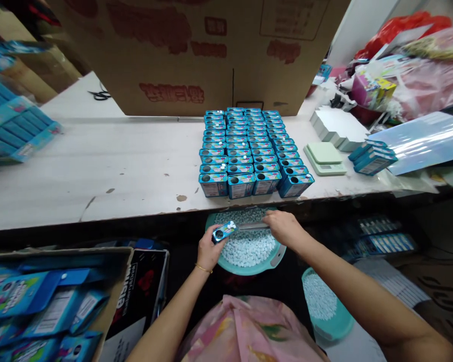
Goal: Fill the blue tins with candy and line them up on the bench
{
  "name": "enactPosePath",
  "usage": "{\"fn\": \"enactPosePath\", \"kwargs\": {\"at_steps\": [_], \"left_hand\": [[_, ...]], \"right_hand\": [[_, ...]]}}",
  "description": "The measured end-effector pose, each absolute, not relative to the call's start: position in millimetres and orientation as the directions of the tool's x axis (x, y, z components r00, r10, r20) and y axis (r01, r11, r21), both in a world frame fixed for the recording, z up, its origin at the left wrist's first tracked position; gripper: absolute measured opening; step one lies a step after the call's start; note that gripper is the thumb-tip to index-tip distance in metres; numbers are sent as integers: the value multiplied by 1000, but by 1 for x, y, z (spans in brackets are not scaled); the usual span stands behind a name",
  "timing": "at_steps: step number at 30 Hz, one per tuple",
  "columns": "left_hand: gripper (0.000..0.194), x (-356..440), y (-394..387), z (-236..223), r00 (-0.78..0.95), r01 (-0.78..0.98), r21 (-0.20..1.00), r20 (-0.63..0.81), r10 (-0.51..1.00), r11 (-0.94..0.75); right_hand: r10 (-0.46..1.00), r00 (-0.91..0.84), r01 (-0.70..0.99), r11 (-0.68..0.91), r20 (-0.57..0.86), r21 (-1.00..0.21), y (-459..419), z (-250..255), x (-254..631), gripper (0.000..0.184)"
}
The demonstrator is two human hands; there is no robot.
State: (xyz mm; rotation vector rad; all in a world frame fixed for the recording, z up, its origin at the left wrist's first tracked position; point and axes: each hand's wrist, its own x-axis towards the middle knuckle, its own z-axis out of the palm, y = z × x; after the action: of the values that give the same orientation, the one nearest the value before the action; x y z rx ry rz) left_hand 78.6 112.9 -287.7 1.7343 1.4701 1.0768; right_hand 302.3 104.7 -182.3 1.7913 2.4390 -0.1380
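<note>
My left hand [208, 250] is closed round a small blue tin [224, 232] with a few white tablets heaped on its top, held over a teal bowl [277, 255] full of white tablets. My right hand [284, 227] is closed on a thin grey scoop-like tool [252, 227] whose tip reaches the tin. On the white table [98, 166] above the bowl, several rows of the same blue tins [249, 151] stand upright, some with tablets on their round openings.
A big cardboard box [196, 50] stands behind the tins. A pale green scale [324, 158], white boxes [337, 128] and blue packs [372, 157] lie to the right. A second teal bowl [326, 306] of tablets sits lower right. A carton of blue packets [41, 301] is lower left.
</note>
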Motion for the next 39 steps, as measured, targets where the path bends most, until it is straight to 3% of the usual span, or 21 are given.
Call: {"fn": "enactPosePath", "kwargs": {"at_steps": [4,8,11,16,21,24,29,32,35,39], "left_hand": [[34,67,109,-285,0,412,894,195,981,-177],[35,55,103,-276,-91,446,885,191,977,-131],[37,44,99,-272,-148,452,887,174,973,-90],[39,33,99,-271,-186,452,890,167,968,-67],[36,48,104,-276,-137,458,883,183,973,-102],[34,66,107,-276,-61,504,856,171,983,-118],[34,89,108,-276,19,593,790,182,983,-158],[33,95,108,-279,53,616,764,202,978,-191],[33,96,107,-282,64,607,770,199,978,-197],[33,92,103,-279,46,562,808,180,983,-175]], "right_hand": [[962,-89,984,45,-258,-171,114,-259,310,30],[942,-87,956,-12,-324,-294,123,-326,265,29],[939,-109,913,-35,-327,-406,129,-348,242,29],[942,-180,828,-11,-284,-561,135,-337,268,30],[965,-247,704,118,-87,-700,130,-275,304,29],[948,-317,764,227,-43,-604,124,-228,305,29],[912,-390,909,360,-125,-211,112,-172,283,27],[906,-391,920,388,-161,-47,105,-158,267,25],[898,-406,909,416,-169,25,99,-150,256,24],[899,-403,910,414,-170,33,93,-141,261,23]]}}
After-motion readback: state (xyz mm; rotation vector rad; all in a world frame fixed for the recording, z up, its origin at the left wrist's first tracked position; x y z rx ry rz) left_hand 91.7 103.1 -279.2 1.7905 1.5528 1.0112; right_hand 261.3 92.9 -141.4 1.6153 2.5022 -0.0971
